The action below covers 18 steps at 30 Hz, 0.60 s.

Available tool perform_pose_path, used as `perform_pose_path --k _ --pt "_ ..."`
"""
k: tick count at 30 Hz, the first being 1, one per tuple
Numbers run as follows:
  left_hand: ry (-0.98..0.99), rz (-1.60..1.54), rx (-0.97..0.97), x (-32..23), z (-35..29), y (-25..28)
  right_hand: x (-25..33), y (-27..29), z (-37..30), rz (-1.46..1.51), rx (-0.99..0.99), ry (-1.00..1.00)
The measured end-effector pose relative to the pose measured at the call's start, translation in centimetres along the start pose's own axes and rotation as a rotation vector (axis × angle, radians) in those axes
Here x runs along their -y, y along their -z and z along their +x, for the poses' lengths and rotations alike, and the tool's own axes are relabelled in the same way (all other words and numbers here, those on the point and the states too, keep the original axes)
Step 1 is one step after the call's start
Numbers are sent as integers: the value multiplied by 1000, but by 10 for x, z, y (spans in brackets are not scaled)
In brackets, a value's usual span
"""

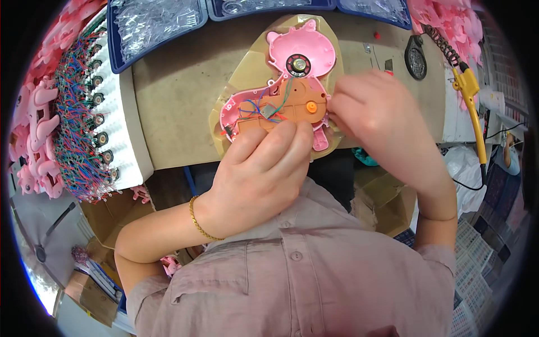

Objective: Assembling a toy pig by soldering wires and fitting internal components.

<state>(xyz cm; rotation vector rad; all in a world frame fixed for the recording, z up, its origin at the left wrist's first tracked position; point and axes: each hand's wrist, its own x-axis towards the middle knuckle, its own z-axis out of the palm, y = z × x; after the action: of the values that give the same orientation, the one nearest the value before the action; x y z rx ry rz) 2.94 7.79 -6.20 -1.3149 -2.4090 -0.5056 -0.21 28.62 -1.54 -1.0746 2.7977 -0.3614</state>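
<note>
A pink plastic toy shell half (228, 109), shaped like an animal, lies open side up in a tan holder (247, 73). In its head part sits a small round speaker (298, 65). An orange-brown gearbox (297, 101) with an orange round knob fills the body, and blue, green and red wires run across it to a small circuit board (269, 110). My left hand (261, 168) presses its bent, closed fingers on the near edge of the gearbox and shell. At the shell's right edge is my right hand (373, 115), blurred, fingers curled inward; anything in them is hidden.
Blue trays (205, 17) of clear plastic parts line the far edge. To the left, a white ridged rack (120, 129) holds wired speakers beside pink shells (39, 121). On the right are a black oval object (416, 58) and a yellow corded tool (470, 92) hanging from a coil.
</note>
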Motion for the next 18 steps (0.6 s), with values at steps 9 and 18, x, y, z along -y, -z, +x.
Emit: perform_pose_path --k 9,18 --pt "62 15 87 -4 0 4 -1 -24 -16 42 -314 14" --pt "77 -27 91 -3 -1 6 0 1 -3 -90 14 95"
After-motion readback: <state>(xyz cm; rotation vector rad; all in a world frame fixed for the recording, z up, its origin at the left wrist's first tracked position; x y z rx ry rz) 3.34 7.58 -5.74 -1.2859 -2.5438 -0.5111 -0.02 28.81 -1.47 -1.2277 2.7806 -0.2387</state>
